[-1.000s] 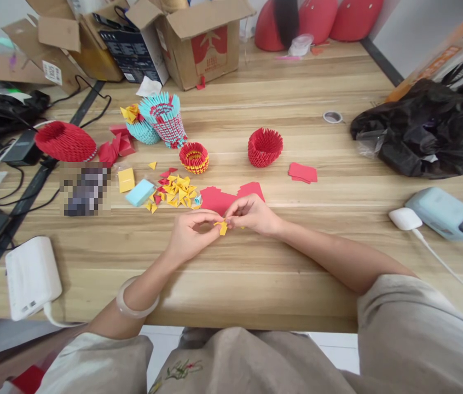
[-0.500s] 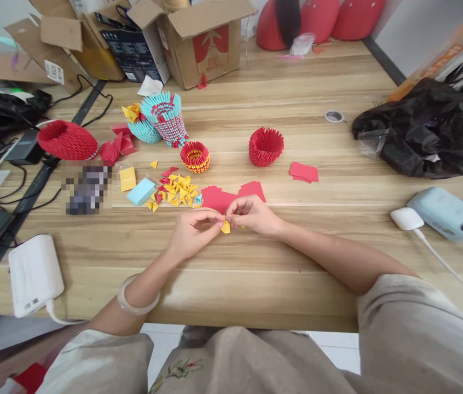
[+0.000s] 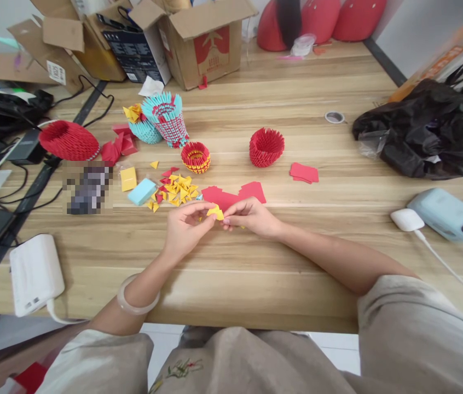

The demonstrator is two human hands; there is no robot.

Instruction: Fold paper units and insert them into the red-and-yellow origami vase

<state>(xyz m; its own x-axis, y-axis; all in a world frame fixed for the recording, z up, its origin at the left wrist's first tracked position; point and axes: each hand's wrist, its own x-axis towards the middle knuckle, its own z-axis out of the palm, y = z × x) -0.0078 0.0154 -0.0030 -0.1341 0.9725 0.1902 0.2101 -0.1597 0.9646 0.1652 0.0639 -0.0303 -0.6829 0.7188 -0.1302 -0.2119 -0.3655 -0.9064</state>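
Observation:
Between my two hands is a small folded piece of yellow paper (image 3: 215,212). My left hand (image 3: 186,227) pinches its left side between thumb and fingers. The fingertips of my right hand (image 3: 252,216) close on its right end. Just beyond the hands lie red paper slips (image 3: 221,197), fanned out on the table. Left of them is a heap of folded yellow triangles (image 3: 180,189) with a few red ones mixed in. Behind stand a small red and yellow paper bowl (image 3: 196,157) and a red paper bowl (image 3: 266,146).
A blue paper stack (image 3: 142,191) and a yellow one (image 3: 128,179) lie left of the heap. Taller blue and red paper vase (image 3: 169,120) stands behind. Cardboard box (image 3: 210,52) is at the back, black plastic bag (image 3: 424,131) at right, white power bank (image 3: 36,273) at left.
The yellow paper has been raised and turned, so more of it shows above the fingertips. My left hand has shifted slightly left and up; my right hand has barely moved.

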